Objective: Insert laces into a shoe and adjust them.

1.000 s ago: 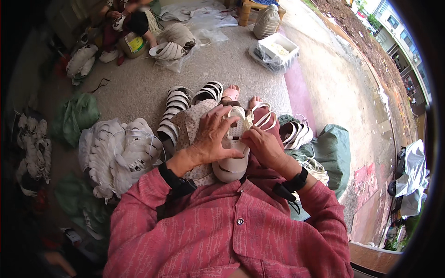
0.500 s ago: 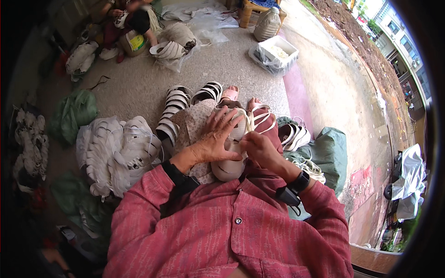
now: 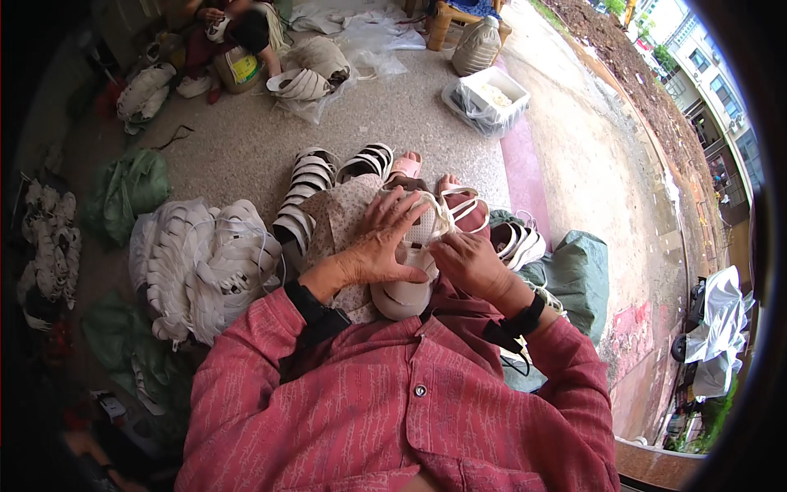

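Observation:
A white shoe [image 3: 400, 302] rests on my lap, its rounded end toward me. Across its far part lies my left hand [image 3: 379, 246], fingers spread over one side and the thumb nearer me, steadying it. My right hand [image 3: 474, 264] is closed in a pinch at the shoe's right side, on a pale shoelace [image 3: 461, 215] that loops out beyond the fingertips. The fingertips partly hide where the lace meets the shoe. A patterned cloth [image 3: 332, 215] covers my left leg under the shoe.
Stacked white shoe uppers [image 3: 297, 193] stand beyond my left knee. A bagged heap of uppers [image 3: 205, 266] lies left, near a green sack [image 3: 127, 193]. Right are more uppers [image 3: 525, 242] and a green bag [image 3: 580, 275]. Ahead sit a white tub [image 3: 518, 97] and another person [image 3: 244, 37].
My right hand has rolled over so more of its back shows, still pinched close to the shoe. The left hand keeps its place.

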A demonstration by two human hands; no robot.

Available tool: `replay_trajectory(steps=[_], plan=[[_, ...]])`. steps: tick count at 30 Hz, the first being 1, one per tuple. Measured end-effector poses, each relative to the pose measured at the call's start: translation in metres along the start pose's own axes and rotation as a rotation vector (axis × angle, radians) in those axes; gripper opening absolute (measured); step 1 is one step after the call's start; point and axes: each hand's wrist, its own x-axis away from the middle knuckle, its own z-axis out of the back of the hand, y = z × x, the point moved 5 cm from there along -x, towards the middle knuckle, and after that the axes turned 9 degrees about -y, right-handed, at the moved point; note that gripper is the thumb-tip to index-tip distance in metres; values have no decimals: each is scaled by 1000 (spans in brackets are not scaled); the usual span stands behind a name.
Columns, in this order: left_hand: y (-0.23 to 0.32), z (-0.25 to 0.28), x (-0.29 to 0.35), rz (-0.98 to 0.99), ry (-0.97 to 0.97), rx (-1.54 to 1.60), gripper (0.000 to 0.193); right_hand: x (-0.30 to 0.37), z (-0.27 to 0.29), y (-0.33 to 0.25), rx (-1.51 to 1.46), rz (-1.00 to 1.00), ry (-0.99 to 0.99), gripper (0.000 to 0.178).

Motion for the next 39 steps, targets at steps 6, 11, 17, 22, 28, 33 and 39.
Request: replay_trajectory(steps=[6, 11, 17, 22, 28, 33, 39], plan=[[1, -1, 0, 13, 5, -8, 112, -2, -2, -4, 44, 56, -1, 19], [0, -1, 0, 1, 13, 3, 112, 2, -5, -2, -26, -121, 66, 22], [-3, -6, 2, 7, 17, -2, 112, 0, 10, 18, -303, -436, 34, 26], [-4, -6, 1, 4, 29, 1, 112, -9, 7, 19, -97, -298, -49, 21], [-3, -6, 2, 23, 24, -28, 114, -24, 4, 16, 117, -151, -219, 13], [-3, -11, 2, 27, 24, -38, 117, -38, 3, 32, 263, -216, -77, 13], [-4, -6, 3, 14, 100, 17, 121, -32, 25, 56, -310, -337, -341, 14]])
